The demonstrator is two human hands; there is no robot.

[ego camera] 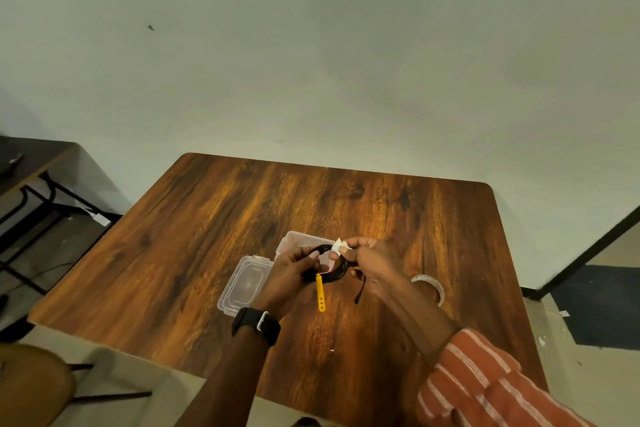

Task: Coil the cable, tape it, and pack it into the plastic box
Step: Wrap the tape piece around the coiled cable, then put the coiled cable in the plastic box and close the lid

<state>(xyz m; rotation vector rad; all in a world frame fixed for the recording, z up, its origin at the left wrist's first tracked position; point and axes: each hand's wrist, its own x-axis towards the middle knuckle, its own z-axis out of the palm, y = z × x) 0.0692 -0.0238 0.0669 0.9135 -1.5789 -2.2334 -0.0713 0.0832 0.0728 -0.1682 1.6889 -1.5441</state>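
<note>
Taping step: coil held between both hands, above the table, just in front of the box.

Left hand [289, 274] pinches the cable [334, 270] coil; right hand [372, 262] presses tape [340, 247] onto its top edge. Yellow strap [320, 293] hangs down. Lid [244, 284] lies left; plastic box [298, 241] sits open directly behind the coil.

Left hand [287, 274]: bare; black smartwatch [257, 325] on wrist, broad black band, pale metallic edge on case. Forearm bare, no sleeve in view.
Right hand [372, 262]: bare, forearm bare to mid-length. Rust-orange sleeve [485, 381] above, thin white broken stripes, loose folds.
</note>
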